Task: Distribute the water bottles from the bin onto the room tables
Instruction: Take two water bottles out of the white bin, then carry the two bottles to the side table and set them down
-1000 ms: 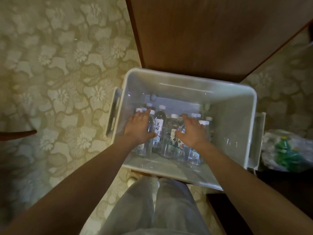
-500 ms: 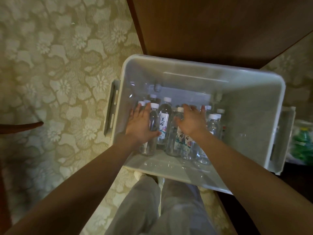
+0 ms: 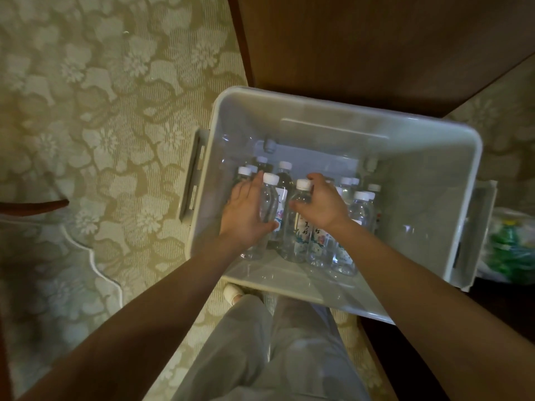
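Note:
A pale grey plastic bin (image 3: 428, 157) stands in front of me with several clear water bottles with white caps upright in its left half. My left hand (image 3: 246, 215) is wrapped round one bottle (image 3: 269, 195), whose cap shows above my fingers. My right hand (image 3: 321, 204) grips the neck of a neighbouring bottle (image 3: 301, 224) with a printed label. More bottles (image 3: 362, 206) stand to the right of my right hand, and others (image 3: 282, 172) behind my hands.
A dark wooden table top (image 3: 376, 47) lies just beyond the bin. Floral carpet (image 3: 101, 111) covers the floor to the left. A plastic bag with green bottles (image 3: 512, 247) sits right of the bin. My legs (image 3: 275, 348) are below the bin.
Both hands have closed round bottles and raised them slightly; the two caps now stand above the fingers. The bin looks nearer and larger in view.

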`<state>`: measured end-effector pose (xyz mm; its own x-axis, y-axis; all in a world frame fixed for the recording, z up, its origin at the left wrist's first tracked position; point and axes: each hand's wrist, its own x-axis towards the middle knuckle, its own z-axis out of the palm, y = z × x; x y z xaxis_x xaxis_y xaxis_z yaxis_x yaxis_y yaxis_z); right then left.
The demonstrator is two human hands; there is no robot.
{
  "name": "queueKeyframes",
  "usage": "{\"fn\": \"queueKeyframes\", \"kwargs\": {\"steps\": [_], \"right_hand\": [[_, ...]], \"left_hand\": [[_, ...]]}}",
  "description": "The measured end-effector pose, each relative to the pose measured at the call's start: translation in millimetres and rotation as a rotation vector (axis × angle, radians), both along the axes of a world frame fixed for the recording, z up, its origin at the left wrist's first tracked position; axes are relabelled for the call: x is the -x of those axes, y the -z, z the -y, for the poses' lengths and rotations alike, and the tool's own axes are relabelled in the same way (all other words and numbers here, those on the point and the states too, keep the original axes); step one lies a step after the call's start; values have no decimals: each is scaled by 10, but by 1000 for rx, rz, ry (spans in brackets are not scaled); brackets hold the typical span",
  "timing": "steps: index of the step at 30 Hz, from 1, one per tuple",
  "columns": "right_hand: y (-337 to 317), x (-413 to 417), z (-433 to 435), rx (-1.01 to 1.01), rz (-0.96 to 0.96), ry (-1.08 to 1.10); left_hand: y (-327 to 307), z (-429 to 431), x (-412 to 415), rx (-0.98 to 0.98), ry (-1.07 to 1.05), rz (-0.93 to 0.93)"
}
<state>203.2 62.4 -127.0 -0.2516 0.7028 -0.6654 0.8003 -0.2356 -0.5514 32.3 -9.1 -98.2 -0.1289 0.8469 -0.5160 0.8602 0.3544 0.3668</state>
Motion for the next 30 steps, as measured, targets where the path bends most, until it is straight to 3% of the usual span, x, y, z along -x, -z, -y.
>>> {"fn": "queueKeyframes", "kwargs": {"steps": [4, 13, 20, 30], "right_hand": [[-167, 54, 109, 145, -209, 152], [-455, -39, 307, 295, -332, 240], [-809, 36, 336, 191, -325, 273], [-1719, 467, 210, -38, -411, 238]], "left_hand": [[-109, -29, -24, 26, -142, 216], [-365, -44, 172, 124, -257, 531], [-533, 103, 281, 42, -259, 543], [-1334, 218, 736, -161, -333, 782]]}}
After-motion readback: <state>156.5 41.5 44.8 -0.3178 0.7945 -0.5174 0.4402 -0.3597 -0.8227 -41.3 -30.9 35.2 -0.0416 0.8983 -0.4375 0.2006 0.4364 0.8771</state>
